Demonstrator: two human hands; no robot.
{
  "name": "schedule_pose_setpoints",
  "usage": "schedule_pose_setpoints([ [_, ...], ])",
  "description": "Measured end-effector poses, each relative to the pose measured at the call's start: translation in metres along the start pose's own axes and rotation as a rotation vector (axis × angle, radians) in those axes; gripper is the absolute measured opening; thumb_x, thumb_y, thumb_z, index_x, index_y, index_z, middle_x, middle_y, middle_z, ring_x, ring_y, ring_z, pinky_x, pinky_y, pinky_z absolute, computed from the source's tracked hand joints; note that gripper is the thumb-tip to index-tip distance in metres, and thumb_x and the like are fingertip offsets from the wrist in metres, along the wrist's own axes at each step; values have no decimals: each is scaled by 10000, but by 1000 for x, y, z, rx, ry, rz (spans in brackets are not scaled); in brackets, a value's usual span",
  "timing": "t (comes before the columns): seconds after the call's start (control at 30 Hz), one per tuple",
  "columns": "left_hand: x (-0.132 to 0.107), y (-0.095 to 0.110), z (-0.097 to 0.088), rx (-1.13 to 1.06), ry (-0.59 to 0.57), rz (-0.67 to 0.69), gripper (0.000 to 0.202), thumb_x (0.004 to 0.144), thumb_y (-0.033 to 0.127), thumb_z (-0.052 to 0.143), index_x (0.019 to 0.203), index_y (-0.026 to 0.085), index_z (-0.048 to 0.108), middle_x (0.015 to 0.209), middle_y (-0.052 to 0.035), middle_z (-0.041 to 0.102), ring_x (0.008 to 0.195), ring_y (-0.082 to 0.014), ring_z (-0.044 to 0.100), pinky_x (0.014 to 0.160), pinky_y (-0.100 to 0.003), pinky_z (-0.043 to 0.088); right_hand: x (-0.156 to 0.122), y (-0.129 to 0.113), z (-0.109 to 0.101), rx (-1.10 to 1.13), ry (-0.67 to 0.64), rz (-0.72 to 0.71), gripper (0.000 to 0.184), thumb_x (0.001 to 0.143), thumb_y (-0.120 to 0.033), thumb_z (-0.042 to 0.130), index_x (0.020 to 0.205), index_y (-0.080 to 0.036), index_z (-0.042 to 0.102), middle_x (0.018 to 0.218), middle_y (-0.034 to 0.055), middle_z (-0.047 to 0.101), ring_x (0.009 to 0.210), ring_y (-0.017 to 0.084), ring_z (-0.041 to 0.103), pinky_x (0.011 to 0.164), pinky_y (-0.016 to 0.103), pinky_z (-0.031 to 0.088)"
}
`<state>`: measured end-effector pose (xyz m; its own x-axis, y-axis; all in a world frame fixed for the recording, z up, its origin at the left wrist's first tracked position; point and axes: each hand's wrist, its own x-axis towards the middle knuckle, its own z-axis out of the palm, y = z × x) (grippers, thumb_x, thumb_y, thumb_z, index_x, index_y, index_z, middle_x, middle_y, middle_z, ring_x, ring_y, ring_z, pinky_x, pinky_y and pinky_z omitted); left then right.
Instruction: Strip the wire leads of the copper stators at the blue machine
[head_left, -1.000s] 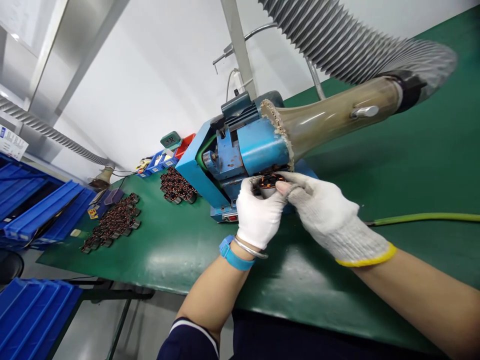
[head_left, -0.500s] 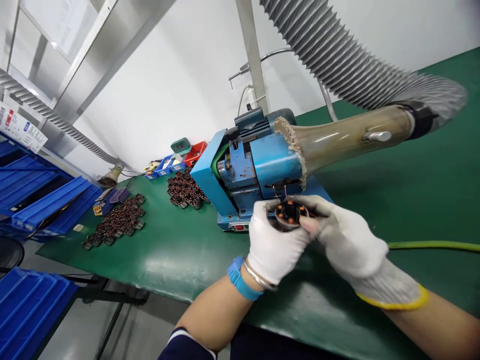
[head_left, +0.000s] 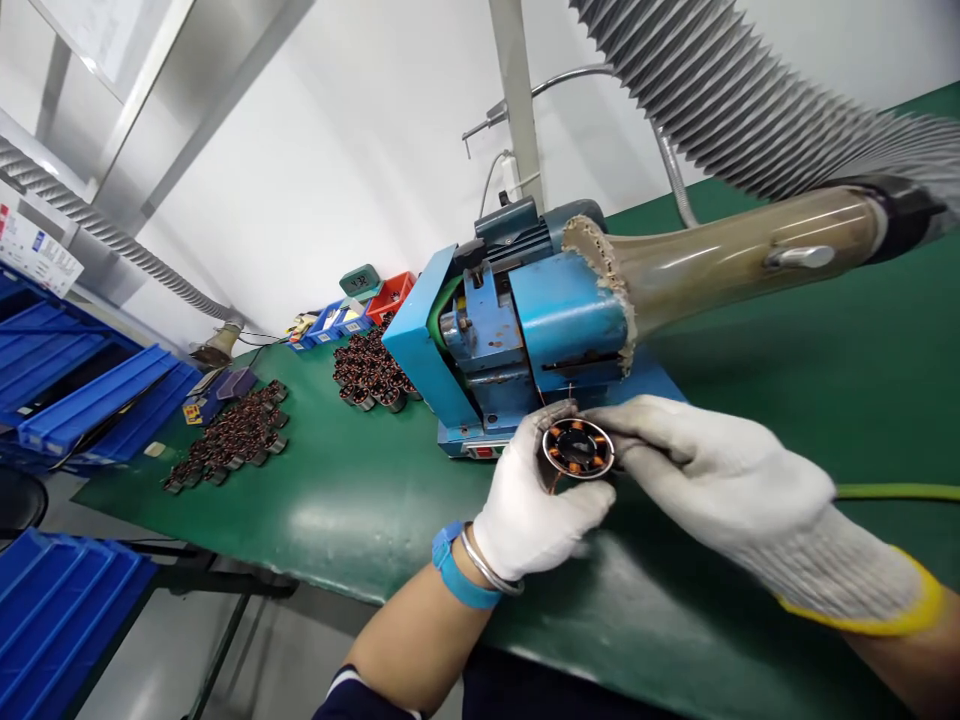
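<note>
Both my hands wear white knit gloves and meet over the green table [head_left: 360, 510]. Between them is a small round stator [head_left: 577, 448], a metal ring with copper windings inside and thin wire ends sticking up. My left hand [head_left: 534, 500] grips its left and lower side. My right hand [head_left: 720, 480] closes on its right side with thumb and fingers. The stator hangs just in front of the blue machine [head_left: 517, 330], below its dark slot.
A translucent suction funnel [head_left: 735, 255] with a grey ribbed hose [head_left: 720, 90] joins the machine's right side. Two heaps of stators [head_left: 232, 435] [head_left: 371, 372] lie on the left. Blue bins [head_left: 82, 400] stand at far left, small trays [head_left: 352, 312] behind. A green cable [head_left: 896, 491] runs right.
The stator has come away from the machine's slot, down and toward me, and its open face has turned up to the camera. Both hands stayed on it.
</note>
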<state>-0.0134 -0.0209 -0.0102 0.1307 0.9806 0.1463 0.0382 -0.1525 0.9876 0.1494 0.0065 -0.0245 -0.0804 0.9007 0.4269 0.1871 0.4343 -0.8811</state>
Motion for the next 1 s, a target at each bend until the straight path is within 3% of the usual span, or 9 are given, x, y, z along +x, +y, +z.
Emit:
schedule_pose_setpoints([
  [0.13, -1, -4, 3, 13, 66, -14, 593, 701, 154, 788, 1261, 215, 603, 1201, -94, 753, 1103, -269, 748, 1049, -476, 607, 7, -3, -14, 164, 307, 400, 232, 819, -343, 672, 997, -257, 794, 849, 76, 786, 677, 250, 738, 645, 382, 651],
  [0.23, 0, -16, 3, 139, 191, 121, 569, 754, 185, 778, 1292, 210, 594, 1274, -112, 715, 1158, -263, 726, 1100, -479, 576, 9, -1, -16, 111, 33, 479, 233, 761, -399, 674, 873, -238, 800, 784, 95, 781, 657, 268, 738, 591, 376, 634],
  [0.33, 2, -27, -1, 315, 255, 313, 556, 758, 204, 795, 1280, 219, 604, 1276, -114, 684, 1177, -272, 712, 1078, -468, 590, 4, -3, -5, 87, -130, 294, 330, 794, -533, 679, 919, -260, 818, 980, 89, 819, 936, 329, 777, 843, 452, 661],
  [0.4, 3, -31, -4, 410, 199, 436, 555, 745, 183, 794, 1268, 235, 615, 1251, -101, 676, 1160, -272, 712, 1040, -459, 609, 1, -7, 4, 133, -44, 244, 305, 797, -524, 709, 925, -267, 811, 1045, 70, 817, 1031, 326, 761, 934, 444, 639],
  [0.53, 3, -30, -6, 491, 70, 517, 507, 769, 171, 783, 1243, 251, 623, 1213, -93, 676, 1110, -256, 718, 975, -433, 628, 6, -10, 2, 341, 102, 425, 231, 672, -438, 820, 775, -245, 744, 764, 42, 755, 728, 249, 725, 717, 371, 651],
  [0.7, 0, -24, -1, 510, 183, 457, 488, 735, 181, 826, 1182, 232, 639, 1150, -81, 689, 1033, -237, 727, 916, -396, 632, 19, -10, -16, 655, 498, 415, 195, 683, -278, 803, 750, -263, 620, 732, 2, 682, 723, 195, 696, 784, 357, 644],
  [0.77, 1, -25, -1, 506, 229, 449, 477, 720, 199, 848, 1153, 226, 649, 1109, -67, 697, 1000, -232, 729, 898, -393, 635, 18, -11, -14, 562, 429, 493, 144, 699, -264, 791, 782, -256, 673, 754, 23, 716, 728, 209, 705, 775, 364, 641],
  [0.9, 8, -26, 0, 486, 290, 351, 474, 720, 201, 850, 1150, 232, 654, 1094, -48, 704, 1022, -233, 729, 931, -407, 629, 10, -10, 8, 391, 3, 501, 304, 734, -370, 782, 991, -208, 770, 838, 64, 779, 794, 259, 741, 703, 363, 633],
  [1.0, 20, -22, 2, 462, 323, 273, 483, 714, 194, 839, 1162, 225, 660, 1111, -59, 712, 1054, -248, 732, 974, -424, 616, 9, -7, 24, 475, -1, 430, 385, 739, -436, 771, 1053, -214, 747, 845, 51, 776, 853, 266, 758, 753, 370, 647],
])
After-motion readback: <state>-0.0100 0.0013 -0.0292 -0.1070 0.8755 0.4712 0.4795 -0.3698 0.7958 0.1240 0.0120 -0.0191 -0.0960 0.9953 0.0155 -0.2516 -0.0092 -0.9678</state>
